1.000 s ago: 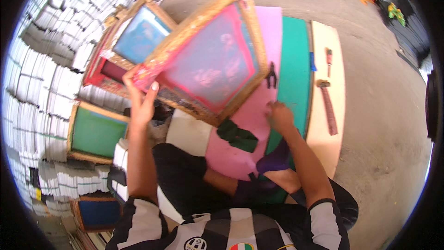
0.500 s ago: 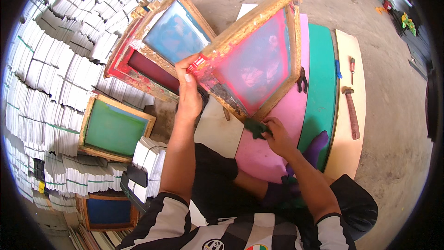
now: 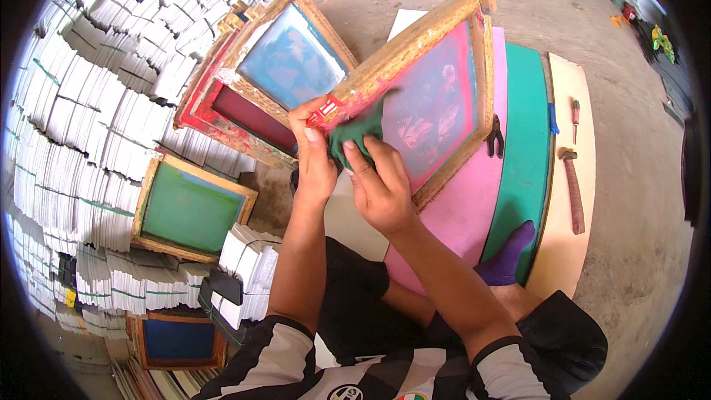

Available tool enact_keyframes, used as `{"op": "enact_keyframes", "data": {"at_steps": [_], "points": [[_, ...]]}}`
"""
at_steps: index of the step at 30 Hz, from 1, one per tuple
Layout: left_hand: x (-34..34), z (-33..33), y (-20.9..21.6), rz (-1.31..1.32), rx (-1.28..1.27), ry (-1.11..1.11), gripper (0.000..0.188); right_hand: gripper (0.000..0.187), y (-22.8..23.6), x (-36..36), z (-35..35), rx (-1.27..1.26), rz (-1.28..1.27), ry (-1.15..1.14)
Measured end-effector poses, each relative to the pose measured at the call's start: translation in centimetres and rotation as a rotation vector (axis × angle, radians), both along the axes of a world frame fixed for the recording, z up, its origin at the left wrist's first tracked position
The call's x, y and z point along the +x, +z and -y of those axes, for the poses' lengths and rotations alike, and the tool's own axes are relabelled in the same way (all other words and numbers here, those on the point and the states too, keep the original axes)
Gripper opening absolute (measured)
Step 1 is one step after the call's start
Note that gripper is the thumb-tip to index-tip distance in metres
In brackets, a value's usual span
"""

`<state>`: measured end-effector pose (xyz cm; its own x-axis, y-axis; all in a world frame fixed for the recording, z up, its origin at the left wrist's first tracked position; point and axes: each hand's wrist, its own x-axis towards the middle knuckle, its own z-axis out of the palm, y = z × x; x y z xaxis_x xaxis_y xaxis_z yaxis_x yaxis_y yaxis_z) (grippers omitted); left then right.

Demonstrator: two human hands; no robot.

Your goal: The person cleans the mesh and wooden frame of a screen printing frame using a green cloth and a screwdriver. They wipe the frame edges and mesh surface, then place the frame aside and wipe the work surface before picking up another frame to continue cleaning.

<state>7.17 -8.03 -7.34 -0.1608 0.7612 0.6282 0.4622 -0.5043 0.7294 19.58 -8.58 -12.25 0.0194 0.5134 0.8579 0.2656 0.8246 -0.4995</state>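
A wooden screen printing frame [image 3: 433, 100] with pink-edged mesh and pale leaf-like patterns is tilted up before me. My left hand [image 3: 313, 152] grips its left corner, thumb on the near side. In my right hand [image 3: 381, 185] is a dark green cloth [image 3: 358, 132], bunched and pressed against the frame's left side, close to my left thumb. The cloth hides part of the frame's near edge and mesh.
Pink [image 3: 474, 200], green [image 3: 523, 155] and cream boards [image 3: 574, 200] lie on the floor, with pliers [image 3: 495, 138], a screwdriver [image 3: 575, 118] and a hammer [image 3: 572, 192]. Leftward stand more screen frames [image 3: 289, 55], a green-meshed frame [image 3: 189, 211] and stacked paper bundles [image 3: 96, 133].
My right hand has carried the green cloth from the frame's bottom corner up and left to its left side. My left hand keeps its hold; the whole view has shifted slightly.
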Motion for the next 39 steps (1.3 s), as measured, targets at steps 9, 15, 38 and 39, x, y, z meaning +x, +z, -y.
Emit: {"op": "enact_keyframes", "data": {"at_steps": [9, 15, 38, 39], "points": [[-0.5, -1.0, -1.0, 0.104, 0.024, -0.007, 0.062, 0.023, -10.4, 2.8, 1.7, -0.011, 0.252, -0.122], [0.0, -0.8, -1.0, 0.054, 0.054, 0.016, 0.060, 0.026, -6.5, 2.9, 1.5, -0.021, 0.162, -0.030], [0.2, -0.7, -1.1, 0.153, 0.065, -0.072, 0.057, 0.039, -3.8, 3.0, 2.8, -0.279, -0.082, 0.104], [0.4, -0.8, -1.0, 0.142, 0.057, -0.065, 0.057, 0.041, -2.2, 2.9, 2.6, -0.243, -0.081, 0.114]]}}
